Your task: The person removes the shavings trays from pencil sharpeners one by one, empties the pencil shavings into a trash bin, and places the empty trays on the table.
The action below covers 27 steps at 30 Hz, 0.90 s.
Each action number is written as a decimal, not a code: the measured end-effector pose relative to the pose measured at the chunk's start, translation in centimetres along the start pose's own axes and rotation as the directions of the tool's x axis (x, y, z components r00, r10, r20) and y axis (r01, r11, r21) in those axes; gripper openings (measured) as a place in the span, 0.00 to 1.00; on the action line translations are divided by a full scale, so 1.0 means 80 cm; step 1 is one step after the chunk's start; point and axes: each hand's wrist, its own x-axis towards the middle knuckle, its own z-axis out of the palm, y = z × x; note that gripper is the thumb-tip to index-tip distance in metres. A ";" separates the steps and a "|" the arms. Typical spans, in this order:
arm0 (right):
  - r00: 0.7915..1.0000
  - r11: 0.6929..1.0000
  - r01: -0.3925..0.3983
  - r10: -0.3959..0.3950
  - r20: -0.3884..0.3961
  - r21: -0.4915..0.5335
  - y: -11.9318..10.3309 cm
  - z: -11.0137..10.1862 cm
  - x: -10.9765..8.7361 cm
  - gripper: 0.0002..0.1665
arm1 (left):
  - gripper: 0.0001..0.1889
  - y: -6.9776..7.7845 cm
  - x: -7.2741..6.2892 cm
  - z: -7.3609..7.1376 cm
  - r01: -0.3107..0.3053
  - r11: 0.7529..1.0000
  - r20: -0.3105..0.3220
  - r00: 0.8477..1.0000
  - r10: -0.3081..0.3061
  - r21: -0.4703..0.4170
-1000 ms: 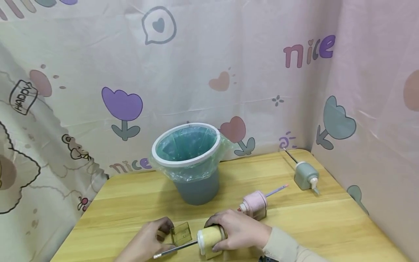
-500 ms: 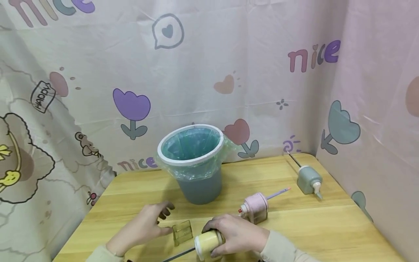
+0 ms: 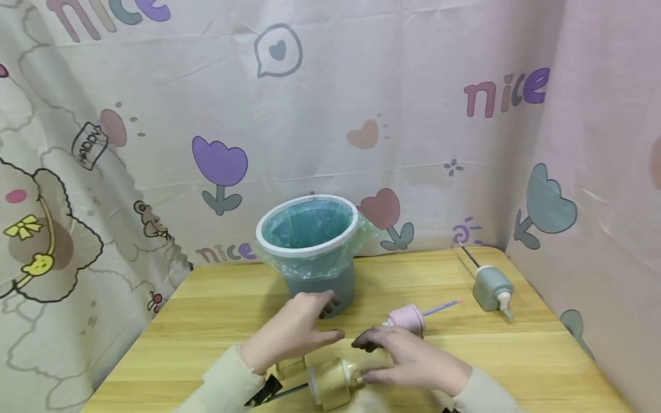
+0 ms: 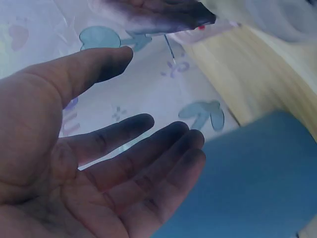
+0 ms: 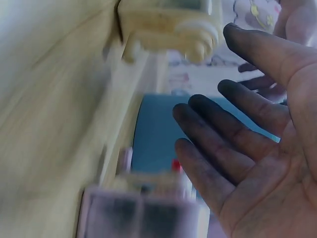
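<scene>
Left hand (image 3: 293,331), right hand (image 3: 410,358) wide, empty; boxy yellow plastic bottle (image 3: 330,385) lies near, flat side likely preventing rolling.

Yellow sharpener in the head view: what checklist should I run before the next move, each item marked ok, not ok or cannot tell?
1. Left hand free: ok, it holds nothing.
2. Right hand free: ok, it holds nothing.
3. Pencil out of the yellow sharpener: not ok, it sticks out of one end.
4. Tray empty: cannot tell, it is partly hidden.
5. Bin lined: ok, its liner hangs over the outside.
</scene>
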 end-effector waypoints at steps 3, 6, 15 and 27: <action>1.000 1.000 -0.002 0.003 -0.028 0.012 0.012 -0.009 -0.014 0.23 | 0.22 0.010 0.014 0.009 -0.015 1.000 0.015 1.000 0.015 0.012; 0.999 0.999 -0.019 0.022 -0.046 0.047 0.023 -0.017 -0.026 0.21 | 0.22 0.020 0.028 0.019 -0.018 1.000 0.039 0.999 0.017 0.013; 0.992 0.970 -0.113 0.121 -0.023 0.215 0.051 -0.043 -0.054 0.16 | 0.27 0.045 0.069 0.048 0.004 0.999 0.132 0.991 -0.010 0.048; 0.981 0.978 -0.191 0.194 -0.027 0.082 0.090 -0.062 -0.081 0.16 | 0.27 0.059 0.099 0.075 0.025 0.991 0.166 0.985 -0.047 0.130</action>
